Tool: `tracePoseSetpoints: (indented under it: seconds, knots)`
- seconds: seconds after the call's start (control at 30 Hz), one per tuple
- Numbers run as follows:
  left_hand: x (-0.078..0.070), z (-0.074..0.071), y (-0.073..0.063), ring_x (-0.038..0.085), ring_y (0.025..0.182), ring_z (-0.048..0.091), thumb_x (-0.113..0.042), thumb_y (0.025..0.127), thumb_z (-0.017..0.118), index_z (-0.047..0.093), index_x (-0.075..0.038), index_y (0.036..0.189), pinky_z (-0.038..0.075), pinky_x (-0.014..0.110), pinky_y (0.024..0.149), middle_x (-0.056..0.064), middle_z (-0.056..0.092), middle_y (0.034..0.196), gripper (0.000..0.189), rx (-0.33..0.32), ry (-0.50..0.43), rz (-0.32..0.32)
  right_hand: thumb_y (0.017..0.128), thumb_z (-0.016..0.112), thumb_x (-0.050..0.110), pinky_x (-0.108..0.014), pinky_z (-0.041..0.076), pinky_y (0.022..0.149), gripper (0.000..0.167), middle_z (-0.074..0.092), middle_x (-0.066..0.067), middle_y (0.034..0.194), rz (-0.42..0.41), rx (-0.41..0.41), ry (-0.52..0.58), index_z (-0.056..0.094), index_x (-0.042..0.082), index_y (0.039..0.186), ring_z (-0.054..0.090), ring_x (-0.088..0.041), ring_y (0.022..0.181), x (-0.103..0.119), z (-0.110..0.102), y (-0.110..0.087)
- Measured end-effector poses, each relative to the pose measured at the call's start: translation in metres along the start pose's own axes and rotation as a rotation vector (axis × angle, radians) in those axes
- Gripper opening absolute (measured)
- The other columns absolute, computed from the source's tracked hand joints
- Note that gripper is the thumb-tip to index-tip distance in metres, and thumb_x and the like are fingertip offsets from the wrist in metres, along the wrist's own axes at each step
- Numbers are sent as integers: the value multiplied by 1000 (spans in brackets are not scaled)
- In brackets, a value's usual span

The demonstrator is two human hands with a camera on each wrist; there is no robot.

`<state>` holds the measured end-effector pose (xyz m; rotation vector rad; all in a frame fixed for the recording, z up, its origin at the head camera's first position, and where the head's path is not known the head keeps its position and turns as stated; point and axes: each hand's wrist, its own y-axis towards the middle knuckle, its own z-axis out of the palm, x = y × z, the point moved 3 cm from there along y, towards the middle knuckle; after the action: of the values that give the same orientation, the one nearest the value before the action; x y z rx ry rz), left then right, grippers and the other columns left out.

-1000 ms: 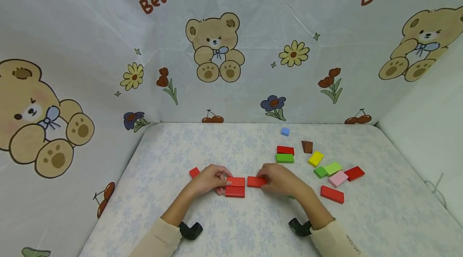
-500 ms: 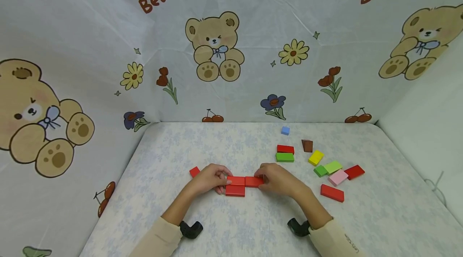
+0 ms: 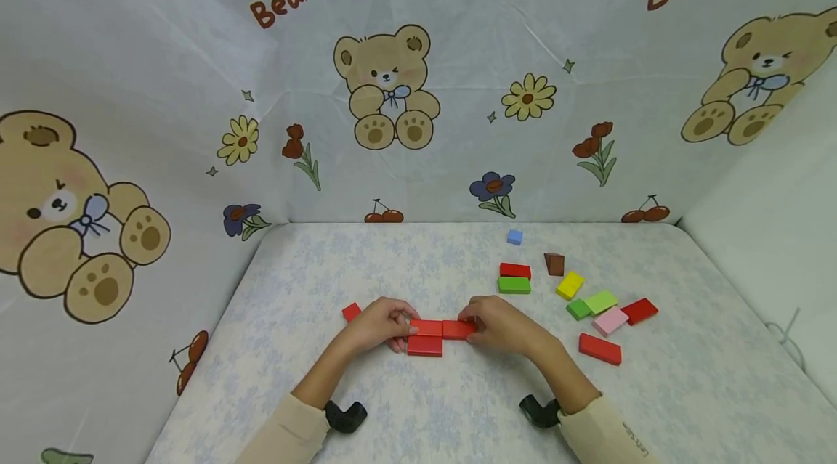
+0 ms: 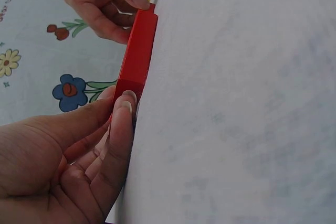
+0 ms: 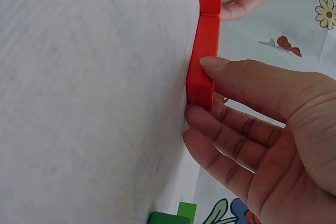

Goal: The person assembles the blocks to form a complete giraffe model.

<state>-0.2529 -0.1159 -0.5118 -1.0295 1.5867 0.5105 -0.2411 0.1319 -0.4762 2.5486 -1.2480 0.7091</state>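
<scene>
On the table, a red block (image 3: pixel 428 327) lies directly behind another red block (image 3: pixel 425 346), long sides together. My left hand (image 3: pixel 374 324) grips the left end of the rear one, thumb over its edge and fingertips at the end face. A third red block (image 3: pixel 456 330) continues the rear row to the right, end against end. My right hand (image 3: pixel 500 324) pinches its right end; in the right wrist view, the thumb presses one long side of this block (image 5: pixel 206 45) and the fingertips sit at its end.
A small red block (image 3: pixel 351 311) lies beyond the left hand. To the right are a green block (image 3: pixel 514 285) with a red one behind it, a brown triangular block (image 3: pixel 555 264), a yellow block (image 3: pixel 570 285), a pink block (image 3: pixel 611 321) and several others. A patterned cloth hangs behind.
My right hand has slid its red block leftward, closing the gap to the rear block's end. The left hand has kept its place; little differs in the last half second.
</scene>
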Motion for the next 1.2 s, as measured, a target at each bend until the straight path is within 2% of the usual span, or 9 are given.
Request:
tracePoseSetpoints:
  seconds: [0.67,0.87,1.07,1.2]
  knots:
    - [1,1,-1,18,58,66,-5,94,72,68,0,113,60,31,56,11,67,72,20,-2,0,3,84,84,11,-25,52,70,28,66,3,95,7,5,27,76,9,111,56,-15,81,-2,2,0]
    - [4,2,1,18,58,67,-6,94,72,69,-3,113,61,32,57,11,68,72,19,8,8,-7,87,82,18,-25,51,70,25,65,4,93,7,3,51,76,9,110,55,-12,80,-5,4,-1]
    - [4,-1,2,19,59,67,-7,94,73,69,-1,114,61,32,57,11,67,73,21,-5,3,5,93,76,23,-27,54,74,25,66,7,92,92,-9,108,74,9,114,57,-11,84,-8,-6,0]
    - [4,-1,1,19,59,67,-8,94,73,68,-1,114,61,32,58,11,67,73,22,2,1,0,95,73,21,-28,55,75,24,68,5,95,105,-73,125,73,6,114,59,-13,87,-14,-20,-6]
